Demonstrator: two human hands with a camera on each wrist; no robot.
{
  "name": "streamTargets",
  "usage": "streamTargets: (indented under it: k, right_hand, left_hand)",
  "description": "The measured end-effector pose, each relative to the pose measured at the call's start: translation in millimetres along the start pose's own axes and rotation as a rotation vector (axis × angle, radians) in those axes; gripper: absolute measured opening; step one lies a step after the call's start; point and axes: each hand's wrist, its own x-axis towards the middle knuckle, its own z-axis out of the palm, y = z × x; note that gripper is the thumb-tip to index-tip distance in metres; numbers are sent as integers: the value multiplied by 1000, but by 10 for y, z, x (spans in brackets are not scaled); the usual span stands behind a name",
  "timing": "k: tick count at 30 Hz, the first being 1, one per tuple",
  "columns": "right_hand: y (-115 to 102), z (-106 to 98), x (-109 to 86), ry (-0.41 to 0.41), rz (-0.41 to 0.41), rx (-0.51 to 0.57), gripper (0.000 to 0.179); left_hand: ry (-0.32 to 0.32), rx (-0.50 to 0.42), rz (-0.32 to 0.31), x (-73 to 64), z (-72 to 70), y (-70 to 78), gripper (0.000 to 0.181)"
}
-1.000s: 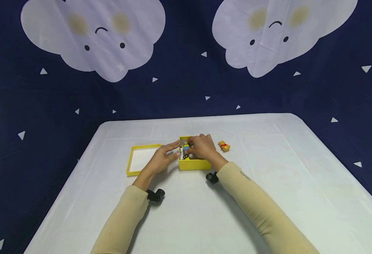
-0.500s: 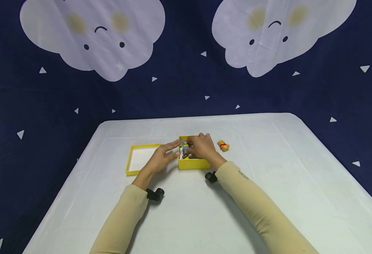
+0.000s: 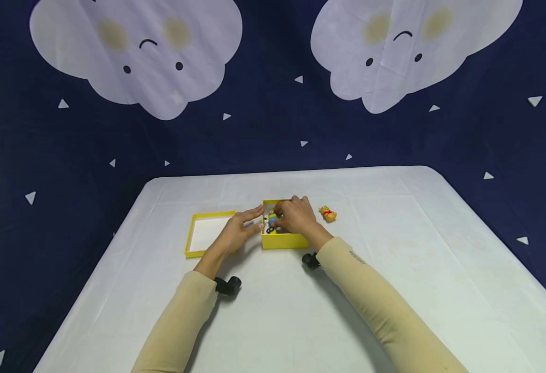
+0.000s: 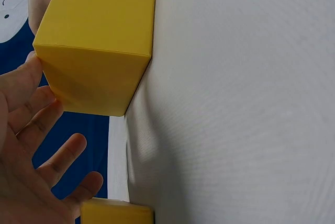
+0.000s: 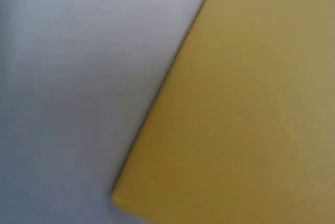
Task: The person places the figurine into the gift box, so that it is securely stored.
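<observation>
A yellow box (image 3: 284, 241) stands uncovered on the table, a small yellow-and-blue Minion figure (image 3: 272, 220) lying inside near its left wall. My right hand (image 3: 296, 215) reaches into the box from the right, its thumb and index finger pinching the figure; the hand hides the rest of the interior. My left hand (image 3: 236, 233) touches the box's left side with fingers spread and nearly straight. In the left wrist view, the fingertips (image 4: 46, 96) meet the box wall (image 4: 91, 80). Only the outer wall of the box (image 5: 235, 109) shows in the right wrist view, without the hand.
Left of the box lies its shallow yellow-rimmed lid (image 3: 207, 230), white inside, partly behind my left hand. A small orange bear figure (image 3: 328, 213) with a red top lies right of the box. The white-covered table (image 3: 273, 321) ends at a dark blue cloth backdrop.
The Minion figure shifts very slightly inside the box under my right fingers. Both hands, the box, the lid and the bear figure stay practically where they were.
</observation>
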Motion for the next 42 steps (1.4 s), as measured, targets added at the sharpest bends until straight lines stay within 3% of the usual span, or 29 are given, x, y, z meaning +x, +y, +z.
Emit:
streamTargets:
  k: [14, 20, 33, 42]
  right_hand:
    - [45, 1, -8, -15, -42, 54, 38]
    - [66, 9, -13, -25, -63, 71, 36]
    - [39, 13, -1, -37, -14, 2, 29]
    - [35, 16, -5, -32, -23, -21, 27]
  left_hand:
    - [-3, -3, -8, -22, -3, 8, 50]
    - [2, -1, 16, -13, 6, -9, 51]
    - [-2, 12, 4, -7, 8, -21, 50]
    - [4, 11, 15, 1, 12, -29, 50]
